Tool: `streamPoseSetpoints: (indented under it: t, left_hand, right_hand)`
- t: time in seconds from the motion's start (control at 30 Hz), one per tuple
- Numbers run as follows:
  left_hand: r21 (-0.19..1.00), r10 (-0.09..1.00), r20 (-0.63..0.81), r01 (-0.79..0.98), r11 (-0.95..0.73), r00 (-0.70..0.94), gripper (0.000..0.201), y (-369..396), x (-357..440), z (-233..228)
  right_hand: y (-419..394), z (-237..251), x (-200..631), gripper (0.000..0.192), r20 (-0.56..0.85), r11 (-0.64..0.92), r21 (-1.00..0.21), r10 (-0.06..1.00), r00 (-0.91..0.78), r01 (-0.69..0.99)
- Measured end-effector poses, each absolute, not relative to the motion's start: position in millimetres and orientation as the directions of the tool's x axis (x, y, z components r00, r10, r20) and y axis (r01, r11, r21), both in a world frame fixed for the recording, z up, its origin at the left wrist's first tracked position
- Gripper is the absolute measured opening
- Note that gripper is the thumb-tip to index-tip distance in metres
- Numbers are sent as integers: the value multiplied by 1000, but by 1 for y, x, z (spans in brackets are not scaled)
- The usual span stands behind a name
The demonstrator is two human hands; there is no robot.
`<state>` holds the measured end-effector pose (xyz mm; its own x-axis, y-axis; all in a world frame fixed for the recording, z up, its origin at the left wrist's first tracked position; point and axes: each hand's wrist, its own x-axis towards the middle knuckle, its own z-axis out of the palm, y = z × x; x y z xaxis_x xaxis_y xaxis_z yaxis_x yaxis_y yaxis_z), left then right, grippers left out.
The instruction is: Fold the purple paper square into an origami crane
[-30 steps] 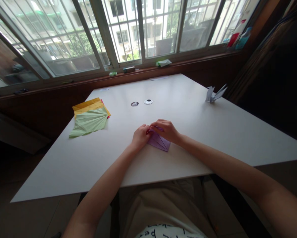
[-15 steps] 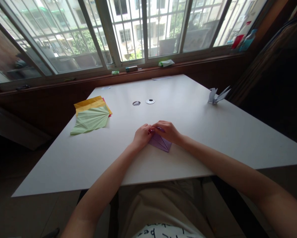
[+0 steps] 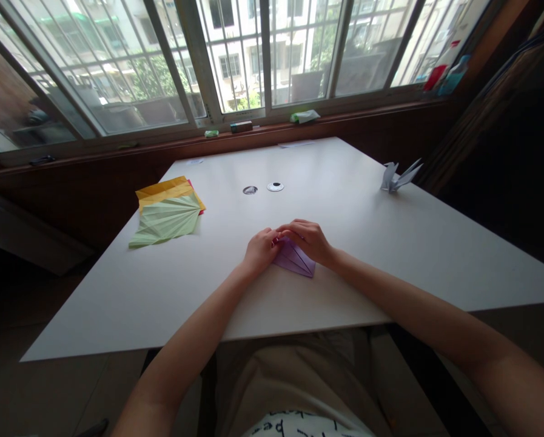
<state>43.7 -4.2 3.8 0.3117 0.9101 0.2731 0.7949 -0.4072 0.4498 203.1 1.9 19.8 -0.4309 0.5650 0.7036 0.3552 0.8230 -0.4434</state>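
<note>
A piece of purple origami paper [image 3: 295,260], folded to a point with crease lines on it, lies on the white table [image 3: 199,303] in front of me. Closed at its far left edge is my left hand [image 3: 260,247], the paper pinched in its fingertips. My right hand [image 3: 308,238] arches over the far side of the sheet, its fingers bent and meeting the left fingertips on the paper. Both hands cover the paper's far part, so the fold there is hidden.
Creased green paper [image 3: 167,221] lies over yellow paper [image 3: 162,189] at the left. Two small round discs, one silvery [image 3: 250,190] and one black and white [image 3: 275,187], sit beyond my hands. A grey folded paper crane [image 3: 396,177] stands near the right edge.
The purple paper's near point has shifted slightly to the right and up. My right fingers have moved a little along its far edge; the left hand keeps its place.
</note>
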Motion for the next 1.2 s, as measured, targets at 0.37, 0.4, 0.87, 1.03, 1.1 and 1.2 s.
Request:
streamPoseSetpoints:
  t: [0.37, 0.4, 0.87, 1.03, 1.1, 1.2]
  left_hand:
    - [447, 891, 301, 775, -447, 340, 15, -2, 42, 0]
    - [448, 890, 300, 773, -449, 343, 16, -3, 42, 1]
    - [448, 903, 298, 790, -419, 310, 36, -8, 47, 8]
    - [415, 908, 284, 814, -407, 309, 40, -7, 47, 8]
    - [413, 904, 288, 811, -415, 316, 39, -7, 47, 7]
    - [427, 901, 293, 799, -423, 320, 36, -7, 47, 7]
  right_hand:
    - [4, 15, 204, 26, 701, 800, -463, 594, -395, 381]
    - [4, 15, 204, 27, 700, 800, -462, 594, -397, 382]
    - [3, 20, 204, 26, 718, 837, -434, 545, -433, 333]
    - [3, 20, 204, 26, 711, 837, -441, 547, -443, 326]
    - [3, 20, 204, 25, 708, 837, -438, 546, -448, 328]
    - [4, 20, 204, 25, 706, 836, -431, 547, -450, 340]
